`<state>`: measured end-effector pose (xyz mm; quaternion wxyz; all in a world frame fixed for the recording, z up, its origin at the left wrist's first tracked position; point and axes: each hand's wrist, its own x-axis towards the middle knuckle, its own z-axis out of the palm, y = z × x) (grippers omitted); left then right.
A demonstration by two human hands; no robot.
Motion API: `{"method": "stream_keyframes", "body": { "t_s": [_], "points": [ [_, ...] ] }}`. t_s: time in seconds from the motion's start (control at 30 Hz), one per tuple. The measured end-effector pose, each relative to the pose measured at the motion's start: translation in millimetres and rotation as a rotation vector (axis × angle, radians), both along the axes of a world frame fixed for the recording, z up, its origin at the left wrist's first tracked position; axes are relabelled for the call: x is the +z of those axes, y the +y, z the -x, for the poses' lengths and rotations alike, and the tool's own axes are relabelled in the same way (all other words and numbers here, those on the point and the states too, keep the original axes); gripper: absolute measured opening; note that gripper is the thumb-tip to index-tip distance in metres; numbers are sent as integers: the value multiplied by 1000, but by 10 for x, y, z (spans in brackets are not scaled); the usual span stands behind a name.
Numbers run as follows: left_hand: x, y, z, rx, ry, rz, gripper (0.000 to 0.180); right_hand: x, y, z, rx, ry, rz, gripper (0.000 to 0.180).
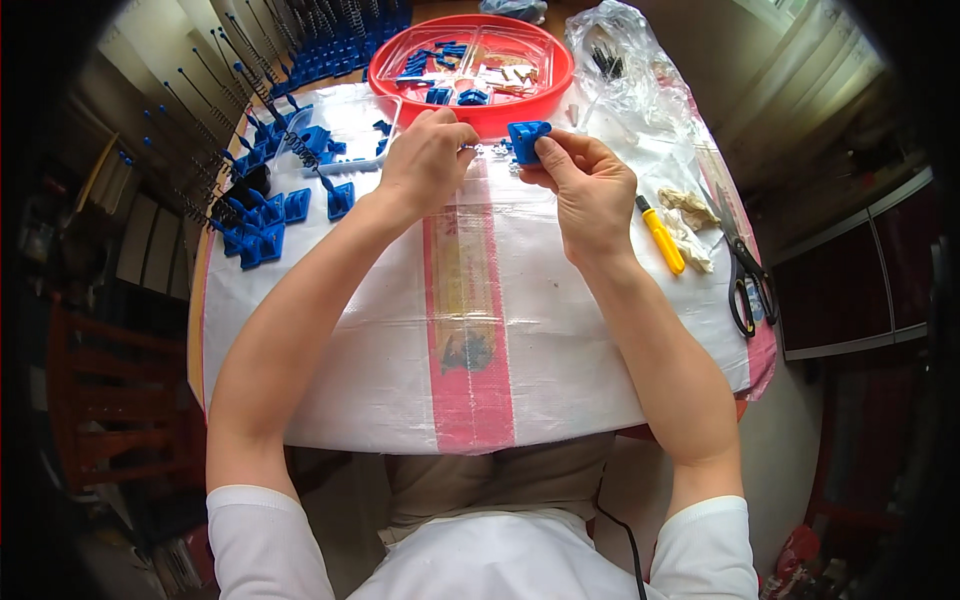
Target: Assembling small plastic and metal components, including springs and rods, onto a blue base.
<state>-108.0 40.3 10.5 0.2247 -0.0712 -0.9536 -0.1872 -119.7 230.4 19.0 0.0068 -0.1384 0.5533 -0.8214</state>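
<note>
I see a table point(200, 300) covered by a white woven sheet point(360, 350) with a red stripe. On it lie a red tray point(385, 75), a clear tray point(350, 165), blue parts point(255, 240), a plastic bag point(640, 70), a yellow screwdriver point(662, 240), scissors point(745, 270) and rags point(690, 210).

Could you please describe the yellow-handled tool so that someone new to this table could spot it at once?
Start at the round red tray at the table's far edge, then come toward the person to the right hand. Just right of its wrist lies the yellow-handled tool, beside black scissors. It is the only yellow thing on the white cover.
</note>
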Motion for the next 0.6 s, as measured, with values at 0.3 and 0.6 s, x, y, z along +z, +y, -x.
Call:
{"method": "stream_keyframes", "body": {
  "t_s": [0.3,0.6],
  "points": [
    [-7,-31,103,-43,-84,64,12,2,-22,-56,9,4,-24,17],
    [135,-22,187,-16,-278,181,14,-48,-52,-93,56,-49,-31,18]
  ]
}}
